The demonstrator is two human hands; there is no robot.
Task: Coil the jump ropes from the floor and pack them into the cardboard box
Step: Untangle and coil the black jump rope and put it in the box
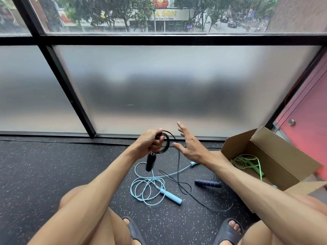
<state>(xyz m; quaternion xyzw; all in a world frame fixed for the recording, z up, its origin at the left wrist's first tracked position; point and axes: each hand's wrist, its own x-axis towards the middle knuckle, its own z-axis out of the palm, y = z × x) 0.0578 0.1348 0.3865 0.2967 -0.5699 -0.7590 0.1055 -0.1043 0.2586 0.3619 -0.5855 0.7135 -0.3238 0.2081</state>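
Observation:
My left hand [152, 141] grips a few coils of a black jump rope [166, 141]; one black handle [150, 161] hangs below the fist. The rest of the black cord [178, 175] trails down to the floor, ending at a dark blue-ringed handle [208, 184]. My right hand [190, 145] hovers just right of the coils, fingers spread and holding nothing. A light blue jump rope [148, 189] lies in loose loops on the floor between my knees. A green jump rope [247, 163] lies coiled inside the open cardboard box [283, 156] at right.
Frosted glass panels with black frames [70, 96] close off the floor ahead. A red wall [307, 121] stands behind the box. My knees and slippered feet [228, 230] sit at the bottom edge on the speckled black rubber floor [53, 165].

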